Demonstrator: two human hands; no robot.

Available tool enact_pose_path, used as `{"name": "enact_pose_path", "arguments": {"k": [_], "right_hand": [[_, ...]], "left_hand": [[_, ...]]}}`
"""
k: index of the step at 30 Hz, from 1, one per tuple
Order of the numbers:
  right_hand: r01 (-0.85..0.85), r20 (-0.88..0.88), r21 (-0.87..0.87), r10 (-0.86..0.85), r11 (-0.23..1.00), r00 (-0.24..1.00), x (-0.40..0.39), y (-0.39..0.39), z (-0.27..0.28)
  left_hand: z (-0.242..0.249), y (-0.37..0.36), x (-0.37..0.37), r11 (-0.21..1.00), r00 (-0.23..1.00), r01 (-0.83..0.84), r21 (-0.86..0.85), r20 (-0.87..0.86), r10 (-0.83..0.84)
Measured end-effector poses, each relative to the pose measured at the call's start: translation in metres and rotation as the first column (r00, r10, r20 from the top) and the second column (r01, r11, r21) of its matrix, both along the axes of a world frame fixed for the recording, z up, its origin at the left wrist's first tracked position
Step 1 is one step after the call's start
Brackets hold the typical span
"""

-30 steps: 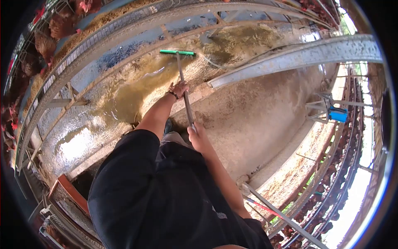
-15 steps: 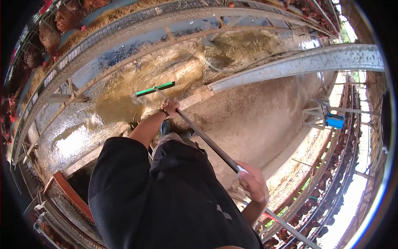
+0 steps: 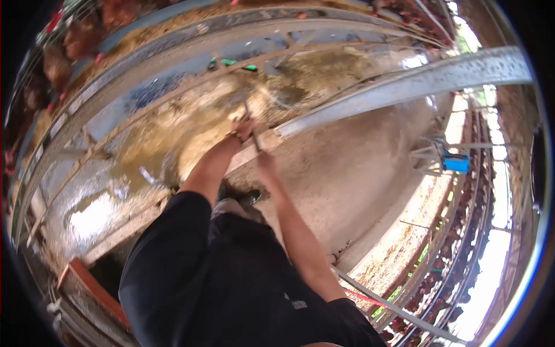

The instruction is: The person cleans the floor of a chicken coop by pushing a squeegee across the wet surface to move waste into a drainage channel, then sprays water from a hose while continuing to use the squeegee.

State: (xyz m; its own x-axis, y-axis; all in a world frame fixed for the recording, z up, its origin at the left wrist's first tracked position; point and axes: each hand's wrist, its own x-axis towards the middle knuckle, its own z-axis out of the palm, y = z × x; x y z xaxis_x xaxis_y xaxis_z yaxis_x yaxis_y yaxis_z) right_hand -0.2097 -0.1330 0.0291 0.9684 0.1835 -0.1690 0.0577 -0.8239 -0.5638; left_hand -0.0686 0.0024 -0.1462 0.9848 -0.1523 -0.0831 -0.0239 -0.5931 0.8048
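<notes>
A long dark pole (image 3: 247,106) runs away from me to a green squeegee head (image 3: 238,65), which is under the cage frame at the edge of the wet floor. My left hand (image 3: 244,127), with a bracelet at the wrist, is wrapped round the pole. Closer to my body, my right hand (image 3: 266,166) grips the same pole near its end and is blurred by motion. Muddy water covers the floor (image 3: 202,124) on the left of the pole.
A metal beam (image 3: 404,87) crosses at the right above a concrete walkway (image 3: 341,173). Brown hens (image 3: 81,37) stand in cages at the upper left, with more cages at the right. A blue object (image 3: 455,162) is on a metal frame. My boots are below my hands.
The squeegee head has moved away from me, under the cage frame. My right hand has come forward from near my body to just behind my left hand.
</notes>
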Motion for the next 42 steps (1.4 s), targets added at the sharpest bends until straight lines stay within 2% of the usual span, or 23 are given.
{"name": "enact_pose_path", "arguments": {"k": [1, 2, 3, 4, 5, 6, 7, 8, 10, 13, 15, 20, 21, 23, 24, 26, 27, 29, 32, 34, 36, 39, 42], "right_hand": [[-0.039, -0.074, -0.049, 0.036, 0.998, 0.997, -0.006, 0.008, 0.015], [0.086, -0.289, -0.093, -0.11, 0.992, 0.951, -0.013, 0.02, 0.042], [0.053, -0.282, -0.143, -0.093, 0.988, 0.955, -0.027, 0.011, -0.001], [0.165, -0.407, -0.132, -0.205, 0.977, 0.89, -0.034, 0.02, 0.045], [0.197, -0.291, -0.037, -0.199, 0.98, 0.936, -0.053, 0.018, 0.043], [0.175, -0.344, -0.026, -0.173, 0.984, 0.923, -0.062, 0.015, 0.047], [0.201, -0.274, -0.007, -0.195, 0.98, 0.942, -0.077, 0.009, 0.039], [0.199, -0.355, 0.044, -0.171, 0.979, 0.919, -0.082, 0.004, 0.053], [0.213, -0.307, 0.082, -0.179, 0.974, 0.935, -0.095, 0.001, 0.075], [0.217, -0.375, 0.064, -0.178, 0.974, 0.91, -0.102, 0.002, 0.114], [0.139, -0.41, 0.082, -0.093, 0.987, 0.907, -0.098, 0.006, 0.152], [0.09, -0.444, 0.063, -0.053, 0.994, 0.895, -0.101, 0.004, 0.226], [0.101, -0.432, 0.058, -0.067, 0.993, 0.9, -0.104, -0.001, 0.239], [0.1, -0.407, 0.039, -0.076, 0.994, 0.91, -0.111, -0.02, 0.267], [0.106, -0.387, 0.038, -0.084, 0.994, 0.918, -0.115, -0.037, 0.285], [0.218, -0.256, 0.073, -0.193, 0.973, 0.947, -0.13, -0.066, 0.322], [0.318, -0.148, 0.116, -0.301, 0.941, 0.942, -0.142, -0.077, 0.342], [0.472, -0.174, 0.157, -0.446, 0.868, 0.878, -0.164, -0.104, 0.369], [0.492, 0.065, 0.182, -0.51, 0.851, 0.858, -0.172, -0.12, 0.39], [0.551, 0.168, 0.151, -0.571, 0.821, 0.804, -0.168, -0.132, 0.382], [0.589, 0.236, 0.123, -0.6, 0.798, 0.764, -0.151, -0.141, 0.368], [0.593, 0.229, 0.085, -0.595, 0.8, 0.77, -0.118, -0.156, 0.337], [0.507, 0.139, 0.08, -0.513, 0.858, 0.847, -0.082, -0.157, 0.282]], "left_hand": [[-0.017, -0.005, -0.002, 0.966, 0.996, -0.033, -0.257, -0.086, 0.011], [0.045, 0.009, -0.021, 0.857, 0.942, 0.335, 0.391, -0.114, -0.316], [0.081, 0.01, -0.029, 0.834, 0.915, 0.397, 0.384, -0.234, -0.328], [0.069, 0.008, -0.034, 0.82, 0.91, 0.408, 0.401, -0.255, -0.328], [0.058, 0.007, -0.04, 0.806, 0.904, 0.42, 0.418, -0.277, -0.327], [0.062, 0.007, -0.049, 0.793, 0.893, 0.44, 0.421, -0.298, -0.338], [0.06, 0.004, -0.057, 0.796, 0.889, 0.449, 0.405, -0.296, -0.35], [0.057, 0.002, -0.06, 0.802, 0.887, 0.451, 0.391, -0.293, -0.356], [0.043, 0.005, -0.059, 0.791, 0.881, 0.464, 0.398, -0.299, -0.367], [0.03, 0.005, -0.045, 0.708, 0.85, 0.523, 0.475, -0.351, -0.393], [0.018, 0.012, -0.032, 0.709, 0.829, 0.546, 0.446, -0.408, -0.382], [0.061, 0.016, -0.035, 0.623, 0.763, 0.634, 0.458, -0.501, -0.408], [0.058, 0.017, -0.038, 0.713, 0.777, 0.6, 0.362, -0.476, -0.413], [0.012, 0.01, -0.043, 0.743, 0.807, 0.589, 0.318, -0.269, -0.525], [-0.006, 0.007, -0.044, 0.695, 0.775, 0.605, 0.388, -0.089, -0.625], [0.048, -0.011, -0.063, 0.601, 0.703, 0.654, 0.459, -0.078, -0.707], [0.068, -0.021, -0.072, 0.631, 0.693, 0.654, 0.416, 0.004, -0.721], [0.095, -0.043, -0.089, 0.707, 0.703, 0.627, 0.328, 0.154, -0.694], [0.116, -0.085, -0.088, 0.795, 0.728, 0.586, 0.156, 0.329, -0.602], [0.142, -0.111, -0.089, 0.861, 0.858, 0.508, 0.004, 0.086, -0.507], [0.148, -0.131, -0.08, 0.868, 0.87, 0.492, -0.065, 0.083, -0.486], [0.138, -0.139, -0.069, 0.853, 0.853, 0.521, -0.005, -0.02, -0.521], [0.094, -0.107, -0.076, 0.909, 0.879, 0.403, 0.105, -0.322, -0.352]]}}
